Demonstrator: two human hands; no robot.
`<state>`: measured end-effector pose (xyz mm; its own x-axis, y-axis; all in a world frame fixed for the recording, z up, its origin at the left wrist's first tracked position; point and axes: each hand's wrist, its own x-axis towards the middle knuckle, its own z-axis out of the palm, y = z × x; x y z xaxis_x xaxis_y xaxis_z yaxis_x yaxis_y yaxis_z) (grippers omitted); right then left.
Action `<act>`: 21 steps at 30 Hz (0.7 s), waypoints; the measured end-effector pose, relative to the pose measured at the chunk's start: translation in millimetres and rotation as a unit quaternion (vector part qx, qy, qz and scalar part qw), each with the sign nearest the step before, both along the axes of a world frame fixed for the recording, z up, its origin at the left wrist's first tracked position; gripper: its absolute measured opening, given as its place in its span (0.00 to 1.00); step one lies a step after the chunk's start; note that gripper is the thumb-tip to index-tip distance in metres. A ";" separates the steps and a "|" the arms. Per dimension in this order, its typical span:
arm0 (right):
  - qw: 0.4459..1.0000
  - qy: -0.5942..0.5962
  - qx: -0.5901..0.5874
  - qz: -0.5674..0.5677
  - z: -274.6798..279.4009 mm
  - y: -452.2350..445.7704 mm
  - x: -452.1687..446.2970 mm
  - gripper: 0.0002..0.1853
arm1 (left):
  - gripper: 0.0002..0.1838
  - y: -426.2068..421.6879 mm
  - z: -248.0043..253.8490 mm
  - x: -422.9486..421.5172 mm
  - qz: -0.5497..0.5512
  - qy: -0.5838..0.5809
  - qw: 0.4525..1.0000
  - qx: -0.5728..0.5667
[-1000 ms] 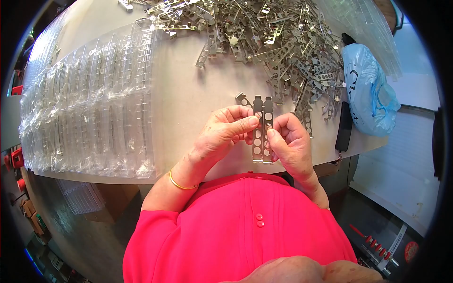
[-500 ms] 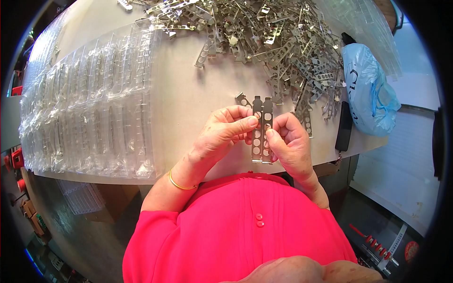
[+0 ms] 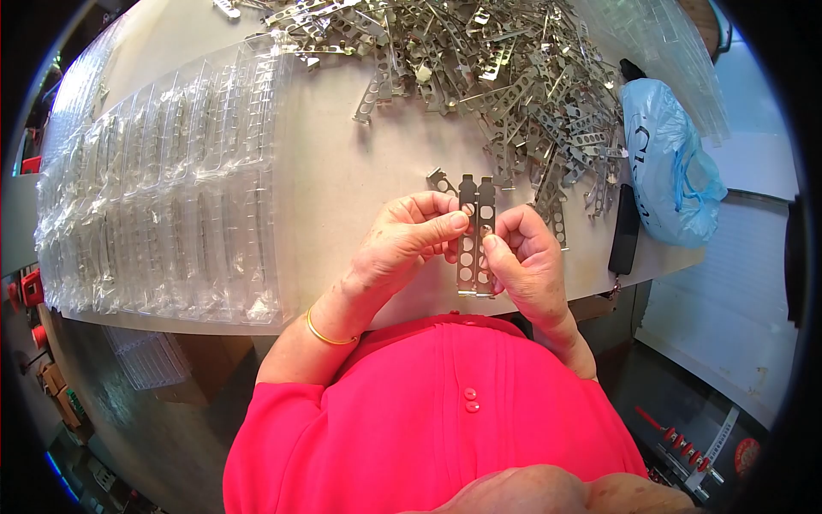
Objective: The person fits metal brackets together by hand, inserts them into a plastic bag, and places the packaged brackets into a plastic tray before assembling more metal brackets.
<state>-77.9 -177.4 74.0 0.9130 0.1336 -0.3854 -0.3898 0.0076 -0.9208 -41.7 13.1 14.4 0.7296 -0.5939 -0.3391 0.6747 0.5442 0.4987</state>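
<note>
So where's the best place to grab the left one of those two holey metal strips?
Probably pinch the left strip by its outer long edge, coming from the left, like the left hand. It's flat and narrow, and the right strip sits close along its other side.

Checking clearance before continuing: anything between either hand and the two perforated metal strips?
Nothing visible: the left hand grips the left strip, and the right hand grips the right strip. The bracket just beyond the left hand is not between them.
</note>
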 end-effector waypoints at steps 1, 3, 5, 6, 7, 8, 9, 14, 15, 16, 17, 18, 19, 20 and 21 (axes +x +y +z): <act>1.000 0.000 0.000 0.000 -0.2 -0.2 0.0 0.05 | 0.08 -0.1 0.3 -0.1 0.001 0.000 1.000 0.000; 1.000 -0.002 0.003 0.005 -0.8 -0.9 -0.2 0.05 | 0.08 -0.4 -0.3 -0.2 0.001 -0.002 1.000 0.000; 1.000 -0.002 0.005 0.004 -1.0 -0.9 -0.2 0.05 | 0.08 -0.7 -0.8 -0.3 0.001 -0.004 1.000 0.000; 1.000 -0.001 0.007 0.003 -1.1 -0.8 -0.3 0.05 | 0.08 -0.7 -0.9 -0.5 0.002 -0.005 1.000 0.001; 1.000 -0.001 0.007 0.003 -1.2 -0.7 -0.4 0.05 | 0.08 -0.7 -1.0 -0.7 0.002 -0.006 1.000 0.003; 1.000 0.001 0.004 0.002 -1.2 -0.7 -0.5 0.05 | 0.08 -0.5 -1.0 -0.8 0.002 -0.006 1.000 0.003; 1.000 0.002 0.001 0.002 -1.3 -0.8 -0.7 0.05 | 0.08 -0.3 -0.9 -0.8 0.002 -0.006 1.000 0.001; 1.000 -0.001 0.003 -0.002 -2.9 -1.6 -0.4 0.05 | 0.07 -0.9 1.7 0.3 0.000 -0.017 1.000 0.006; 1.000 -0.003 0.005 -0.002 -3.3 -2.4 -0.1 0.05 | 0.06 -1.3 3.2 0.1 0.009 -0.015 1.000 0.006; 1.000 -0.002 0.005 -0.002 -3.1 -3.2 0.2 0.05 | 0.06 -1.7 4.0 -0.2 0.019 -0.012 1.000 0.005; 1.000 -0.009 0.001 -0.010 -2.7 -4.3 0.7 0.05 | 0.06 -2.2 3.0 -0.3 0.019 -0.012 1.000 0.005; 1.000 -0.016 -0.002 -0.019 -2.2 -5.2 1.2 0.05 | 0.06 -2.9 1.1 -0.2 0.028 -0.016 0.999 0.012; 1.000 -0.017 -0.003 -0.018 -1.8 -6.3 1.6 0.05 | 0.06 -3.1 0.0 0.1 0.036 -0.021 0.999 0.018; 0.999 -0.020 -0.005 -0.026 -1.4 -7.4 2.1 0.05 | 0.06 -2.6 0.1 0.6 0.037 -0.021 0.999 0.018; 0.999 -0.023 -0.007 -0.034 -1.0 -8.0 2.3 0.04 | 0.06 -2.0 0.5 1.2 0.033 -0.026 0.999 0.017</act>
<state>-75.6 -185.4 72.9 0.9366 0.0651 -0.3442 -0.3461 0.0206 -0.9380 -40.6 11.2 14.9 0.7838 -0.5326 -0.3195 0.6109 0.5686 0.5509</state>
